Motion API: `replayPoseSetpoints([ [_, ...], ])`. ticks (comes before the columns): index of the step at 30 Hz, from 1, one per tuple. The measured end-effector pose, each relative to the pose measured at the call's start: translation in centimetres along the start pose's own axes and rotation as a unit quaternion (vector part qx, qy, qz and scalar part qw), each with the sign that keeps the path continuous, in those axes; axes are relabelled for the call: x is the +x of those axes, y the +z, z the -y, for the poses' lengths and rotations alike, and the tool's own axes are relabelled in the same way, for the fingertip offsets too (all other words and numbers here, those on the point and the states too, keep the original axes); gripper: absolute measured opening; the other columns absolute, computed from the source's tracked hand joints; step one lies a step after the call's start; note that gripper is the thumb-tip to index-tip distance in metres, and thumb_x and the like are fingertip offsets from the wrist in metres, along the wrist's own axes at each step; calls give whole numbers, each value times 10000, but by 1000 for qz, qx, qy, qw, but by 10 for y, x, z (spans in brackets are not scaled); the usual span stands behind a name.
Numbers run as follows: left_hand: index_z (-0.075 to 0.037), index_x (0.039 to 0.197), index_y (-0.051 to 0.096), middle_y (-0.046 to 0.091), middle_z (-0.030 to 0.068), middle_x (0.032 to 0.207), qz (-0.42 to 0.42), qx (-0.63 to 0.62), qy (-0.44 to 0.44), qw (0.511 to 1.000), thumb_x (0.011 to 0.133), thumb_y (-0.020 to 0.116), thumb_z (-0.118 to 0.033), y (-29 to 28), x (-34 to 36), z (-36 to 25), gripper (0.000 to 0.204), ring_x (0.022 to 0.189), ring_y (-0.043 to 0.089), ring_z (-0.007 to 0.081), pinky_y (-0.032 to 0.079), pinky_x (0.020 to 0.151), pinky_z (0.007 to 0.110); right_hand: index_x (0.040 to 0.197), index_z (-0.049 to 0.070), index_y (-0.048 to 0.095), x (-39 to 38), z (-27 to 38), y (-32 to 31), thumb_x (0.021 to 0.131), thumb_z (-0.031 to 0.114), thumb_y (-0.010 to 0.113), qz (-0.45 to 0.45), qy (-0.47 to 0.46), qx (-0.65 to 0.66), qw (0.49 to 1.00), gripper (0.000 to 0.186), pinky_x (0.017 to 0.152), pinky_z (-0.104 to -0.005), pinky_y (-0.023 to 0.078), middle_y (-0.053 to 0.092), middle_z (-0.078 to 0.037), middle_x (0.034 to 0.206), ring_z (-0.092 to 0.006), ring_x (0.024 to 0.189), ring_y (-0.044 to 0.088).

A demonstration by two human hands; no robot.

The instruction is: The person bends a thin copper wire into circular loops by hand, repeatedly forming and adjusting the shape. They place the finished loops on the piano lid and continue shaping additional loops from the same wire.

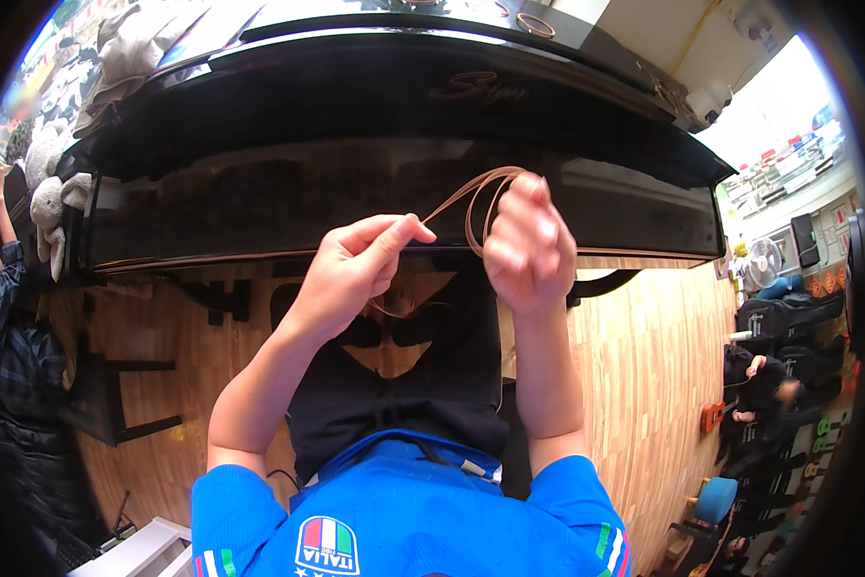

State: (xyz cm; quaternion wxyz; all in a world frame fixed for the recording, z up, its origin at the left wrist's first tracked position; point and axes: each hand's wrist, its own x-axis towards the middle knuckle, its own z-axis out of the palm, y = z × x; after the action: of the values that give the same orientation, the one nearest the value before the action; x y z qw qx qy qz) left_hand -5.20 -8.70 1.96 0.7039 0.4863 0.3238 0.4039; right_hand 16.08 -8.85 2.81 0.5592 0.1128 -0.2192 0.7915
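My left hand (360, 264) pinches thin brown cord (491, 175); my right hand (530, 240), blurred, closed on its loops. Black piano (259, 192) behind.

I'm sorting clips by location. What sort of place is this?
Probably a music shop or studio: there's a black piano, a small orange guitar-shaped instrument at right, and dark bags resembling instrument cases.

cord (469, 216) between left hand (360, 255) and right hand (528, 240), before piano (307, 115). ring (538, 36) on piano top. plush toy (48, 207) at piano's left end, another person (14, 308) farther left. fan (764, 258) right, past piano. lower left, likely a stool (112, 404), warped edge.
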Motion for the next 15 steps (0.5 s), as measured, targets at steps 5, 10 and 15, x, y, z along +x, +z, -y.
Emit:
replayPoseSetpoints([
  [5, -40, 1047, 734, 561, -53, 640, 35, 193, 16, 980, 1019, 575, -261, 13, -5, 15, 273, 551, 454, 28, 370, 521, 236, 1132, -20, 595, 15, -16, 8, 1090, 205, 404, -122, -181, -379, 900, 298, 855, -351, 584, 714, -114, 1007, -182, 871, 729],
  [10, -3, 1017, 733, 714, 65, 771, 23, 358, 53, 932, 970, 633, -159, 16, -18, -10, 192, 660, 619, 86, 477, 616, 244, 1015, -28, 650, 9, -15, 8, 1060, 165, 466, -41, -56, -768, 636, 270, 679, -270, 573, 732, -107, 957, -166, 788, 727],
  [15, -8, 1002, 725, 663, 50, 691, -46, 409, 154, 898, 933, 699, -113, 5, -16, -25, 128, 604, 524, 43, 405, 552, 217, 995, -12, 670, 20, 16, 26, 1049, 216, 500, 5, 258, -717, 648, 290, 539, -213, 457, 670, -38, 767, -69, 581, 599],
])
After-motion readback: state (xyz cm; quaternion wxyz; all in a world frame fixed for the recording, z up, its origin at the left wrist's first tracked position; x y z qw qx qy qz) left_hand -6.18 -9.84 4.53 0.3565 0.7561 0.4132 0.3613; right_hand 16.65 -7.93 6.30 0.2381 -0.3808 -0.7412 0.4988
